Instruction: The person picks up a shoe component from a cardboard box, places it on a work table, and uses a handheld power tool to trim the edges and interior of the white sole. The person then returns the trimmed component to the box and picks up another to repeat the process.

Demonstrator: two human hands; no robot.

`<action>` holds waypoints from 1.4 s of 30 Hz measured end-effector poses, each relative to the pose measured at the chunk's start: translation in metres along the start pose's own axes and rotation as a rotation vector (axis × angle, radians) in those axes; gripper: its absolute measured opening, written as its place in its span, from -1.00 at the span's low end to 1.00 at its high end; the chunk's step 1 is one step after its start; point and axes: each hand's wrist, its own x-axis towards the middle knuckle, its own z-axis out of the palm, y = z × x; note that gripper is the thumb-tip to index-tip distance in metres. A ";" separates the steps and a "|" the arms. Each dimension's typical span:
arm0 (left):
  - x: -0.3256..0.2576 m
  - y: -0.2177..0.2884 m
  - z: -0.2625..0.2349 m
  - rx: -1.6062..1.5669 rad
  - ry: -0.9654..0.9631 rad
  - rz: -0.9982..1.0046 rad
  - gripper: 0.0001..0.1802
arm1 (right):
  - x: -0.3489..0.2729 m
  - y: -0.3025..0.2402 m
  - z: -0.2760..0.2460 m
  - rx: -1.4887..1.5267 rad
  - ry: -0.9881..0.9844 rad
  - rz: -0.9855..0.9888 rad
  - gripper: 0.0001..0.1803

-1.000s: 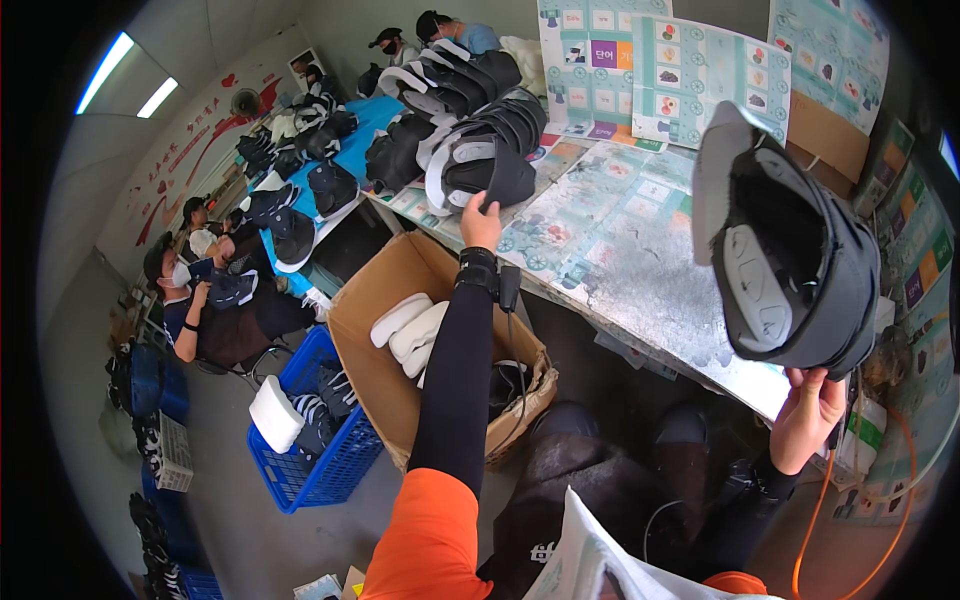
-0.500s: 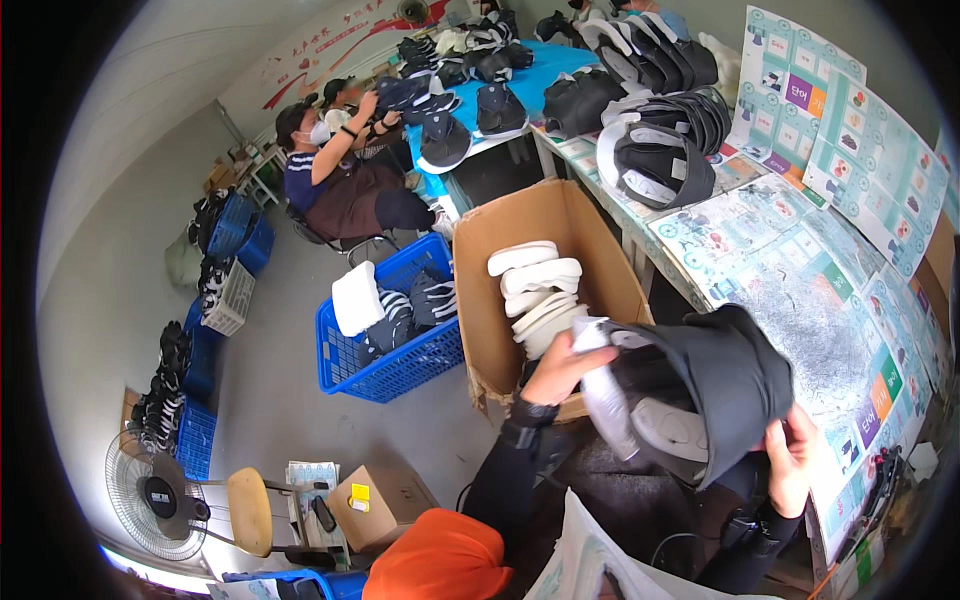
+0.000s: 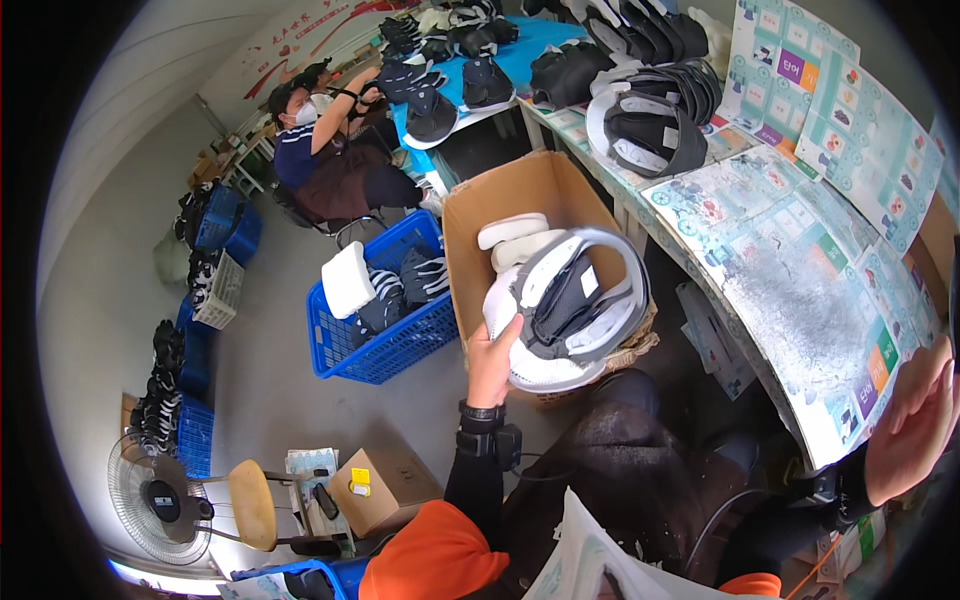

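Observation:
My left hand (image 3: 490, 365) grips a black-and-grey cap (image 3: 565, 310) by its white brim, fingers closed around the edge. The cap's inside faces up, showing a pale sweatband and a small white label. It is held over the near part of an open cardboard box (image 3: 480, 195), where white curved pads (image 3: 515, 230) lie stacked; the cap hides part of them. Off to the far right, my right hand (image 3: 912, 425) is raised beside the table edge, its fingers stretched out and nothing visible in them.
A paper-covered table (image 3: 760, 260) runs along the right, with nested caps (image 3: 655, 135) at its far end. Left of the box stands a blue basket (image 3: 380, 350) of dark caps. A seated co-worker (image 3: 320, 150) handles caps at a blue table (image 3: 470, 70). A standing fan (image 3: 160, 490) is lower left.
My right hand has let go of the cap and moved right. My left hand has brought the cap left and up, turned so its inside shows. The view has shifted slightly.

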 end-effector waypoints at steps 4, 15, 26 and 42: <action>-0.014 0.038 0.029 0.881 -0.133 0.335 -0.68 | -0.038 -0.003 0.013 -0.889 -0.514 0.036 -0.24; -0.053 0.061 0.063 1.282 -0.597 0.519 -0.64 | -0.058 0.050 0.028 -1.157 -0.042 -0.538 -0.10; -0.087 0.082 0.108 1.429 -0.957 0.863 0.02 | -0.099 0.105 0.048 -0.869 -0.587 -0.446 -0.21; -0.081 0.046 0.099 1.235 -0.878 0.582 -0.49 | -0.133 0.106 0.026 -0.971 -0.498 -0.119 -0.18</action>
